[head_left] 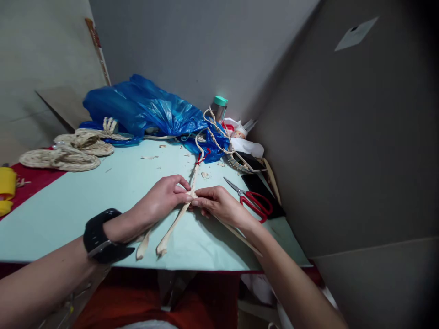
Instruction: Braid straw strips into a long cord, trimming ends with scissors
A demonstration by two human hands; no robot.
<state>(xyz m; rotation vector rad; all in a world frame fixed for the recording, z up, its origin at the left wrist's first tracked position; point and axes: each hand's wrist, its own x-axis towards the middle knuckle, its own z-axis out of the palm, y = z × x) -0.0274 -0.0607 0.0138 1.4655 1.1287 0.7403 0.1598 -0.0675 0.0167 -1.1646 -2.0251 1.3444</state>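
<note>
A pale straw-like braid (194,177) runs from the back of the table toward me, with a red tie (202,157) around it. Both hands pinch it at its near end, fingertips almost touching. My left hand (168,194), below a black wristwatch (103,237), grips the braid from the left. From the right, my right hand (219,203) closes its thumb and fingers on the same spot. Loose flat strands (171,233) spread from there toward the table's front edge, one passing under my right wrist. The fingers partly hide the crossing of the strands.
Red-handled scissors (255,203) lie right of my right hand, beside a dark flat object (264,192). Woven straw slippers (61,157) sit at the left. A blue plastic bag (147,107) and a green-lidded bottle (219,106) stand at the back. Walls bound the table (130,183) behind and right.
</note>
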